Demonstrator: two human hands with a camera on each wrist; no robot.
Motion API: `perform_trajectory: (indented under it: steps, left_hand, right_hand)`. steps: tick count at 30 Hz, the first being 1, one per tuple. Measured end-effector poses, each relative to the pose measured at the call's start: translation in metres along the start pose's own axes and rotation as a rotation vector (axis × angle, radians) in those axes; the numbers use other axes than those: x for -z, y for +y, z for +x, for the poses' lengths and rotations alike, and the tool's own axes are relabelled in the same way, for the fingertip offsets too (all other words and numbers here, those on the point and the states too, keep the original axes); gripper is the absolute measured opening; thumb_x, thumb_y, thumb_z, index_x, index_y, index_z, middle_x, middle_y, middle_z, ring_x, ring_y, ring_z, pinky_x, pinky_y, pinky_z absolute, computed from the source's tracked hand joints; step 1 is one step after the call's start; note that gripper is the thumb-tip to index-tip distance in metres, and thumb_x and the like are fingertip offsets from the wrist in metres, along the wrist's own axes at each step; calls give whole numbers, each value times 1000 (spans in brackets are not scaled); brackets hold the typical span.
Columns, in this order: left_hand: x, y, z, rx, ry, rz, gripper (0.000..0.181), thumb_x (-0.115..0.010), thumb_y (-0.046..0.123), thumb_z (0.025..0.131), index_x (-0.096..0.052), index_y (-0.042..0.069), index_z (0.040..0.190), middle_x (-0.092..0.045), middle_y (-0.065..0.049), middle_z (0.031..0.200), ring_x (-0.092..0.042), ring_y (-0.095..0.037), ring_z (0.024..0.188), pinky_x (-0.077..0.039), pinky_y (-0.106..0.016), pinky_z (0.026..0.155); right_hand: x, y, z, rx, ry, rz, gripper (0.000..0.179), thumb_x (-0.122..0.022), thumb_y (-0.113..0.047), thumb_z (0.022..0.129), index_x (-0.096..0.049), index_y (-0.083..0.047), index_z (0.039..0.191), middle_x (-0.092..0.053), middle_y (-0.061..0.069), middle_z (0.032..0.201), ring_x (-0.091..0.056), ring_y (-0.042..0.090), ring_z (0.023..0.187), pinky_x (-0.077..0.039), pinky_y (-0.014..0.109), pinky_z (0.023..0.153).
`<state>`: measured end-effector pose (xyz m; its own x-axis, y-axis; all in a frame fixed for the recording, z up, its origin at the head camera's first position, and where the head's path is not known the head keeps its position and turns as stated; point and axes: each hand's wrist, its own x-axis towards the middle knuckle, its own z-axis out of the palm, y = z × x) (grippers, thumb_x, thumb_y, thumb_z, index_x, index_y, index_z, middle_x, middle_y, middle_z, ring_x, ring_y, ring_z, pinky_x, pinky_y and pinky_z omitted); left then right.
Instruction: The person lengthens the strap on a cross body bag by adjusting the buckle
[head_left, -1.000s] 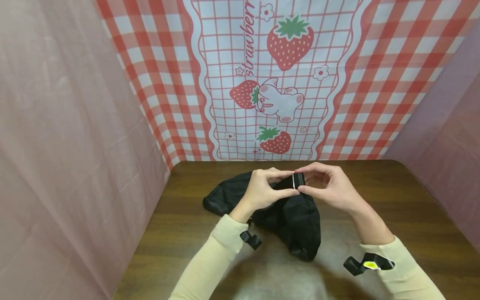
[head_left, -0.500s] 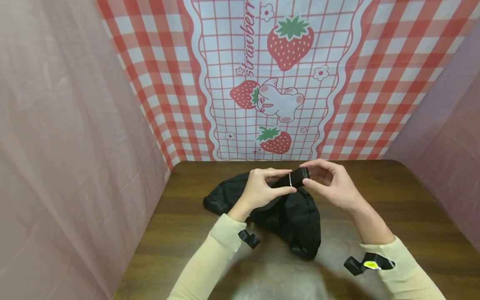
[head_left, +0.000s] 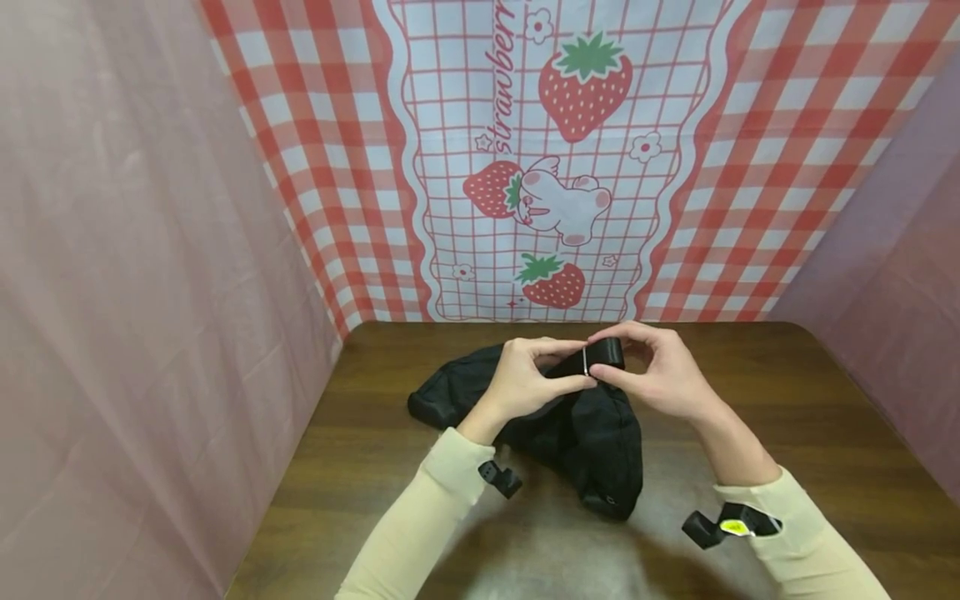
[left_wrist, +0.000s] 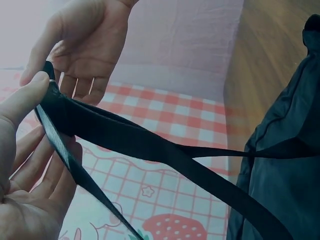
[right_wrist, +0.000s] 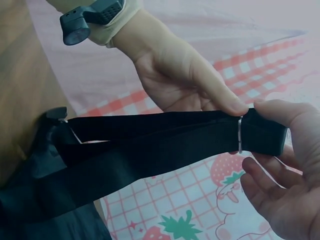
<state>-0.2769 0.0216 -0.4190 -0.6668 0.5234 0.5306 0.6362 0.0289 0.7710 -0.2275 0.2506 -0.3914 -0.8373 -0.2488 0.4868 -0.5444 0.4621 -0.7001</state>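
Observation:
A black fabric bag (head_left: 607, 450) lies on the wooden table, its black webbing strap (right_wrist: 110, 170) raised above it. A thin silver strap slider (right_wrist: 240, 135) crosses the webbing, and a short strap loop (head_left: 609, 353) sticks out to its right. My left hand (head_left: 525, 379) pinches the strap at the slider between thumb and fingers. From the other side my right hand (head_left: 663, 375) holds the loop, thumb tip close beside the slider. In the left wrist view several strands of strap (left_wrist: 115, 132) run from the fingers toward the bag (left_wrist: 285, 150).
The brown table (head_left: 360, 467) ends at a red-checked strawberry cloth (head_left: 540, 167) hung behind it. Pinkish curtains (head_left: 150, 292) hang at both sides. Small black cameras (head_left: 498, 479) are worn on the wrists.
My right hand drew the loop up and right, then came back left so its thumb is by the slider. The loop beyond the slider is longer than a second ago. The left hand barely moved.

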Motion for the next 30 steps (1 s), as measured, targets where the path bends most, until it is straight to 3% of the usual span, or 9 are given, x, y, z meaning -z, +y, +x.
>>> perform_trajectory:
  steps: [7,13,16,21,27,30]
  left_hand:
    - [0,-1,0,6,7,-17,44,-90,10,86,-77,3,128,-79,-14,125,-76,-21,118,-61,-24,100]
    - [-1,-1,0,6,1,18,44,-91,13,86,-78,3,127,-79,-14,124,-76,-23,117,-61,-22,98]
    - [-2,-2,-1,12,-2,25,44,-91,12,86,-78,2,127,-79,-14,125,-76,-25,119,-61,-22,98]
    - [-2,-3,-1,20,1,13,45,-91,12,85,-78,2,126,-79,-14,125,-76,-25,118,-61,-21,97]
    - [-3,-3,0,29,13,1,44,-91,13,85,-78,3,126,-80,-13,124,-77,-20,117,-61,-22,97]
    - [-3,-2,0,34,18,-5,44,-92,12,85,-78,3,126,-80,-12,124,-77,-18,116,-62,-22,97]
  right_hand:
    - [1,2,-2,-15,56,102,28,-78,1,94,-74,-2,122,-74,-2,110,-71,7,93,-59,15,86]
    - [0,5,-1,-15,-23,77,43,-83,-1,90,-71,-8,130,-72,9,124,-70,5,103,-57,16,87]
    - [-2,5,0,-25,-32,61,42,-85,-4,90,-72,-11,129,-73,12,123,-70,6,102,-58,17,85]
    - [-3,3,0,-24,-9,68,37,-84,-3,90,-74,-11,126,-74,12,119,-71,8,97,-59,17,83]
    - [0,-1,-1,-27,42,88,35,-82,-1,91,-75,-8,124,-74,10,120,-70,5,105,-56,10,95]
    - [2,-3,-1,-24,62,80,36,-83,-1,91,-75,-7,125,-75,5,120,-71,4,104,-56,11,95]
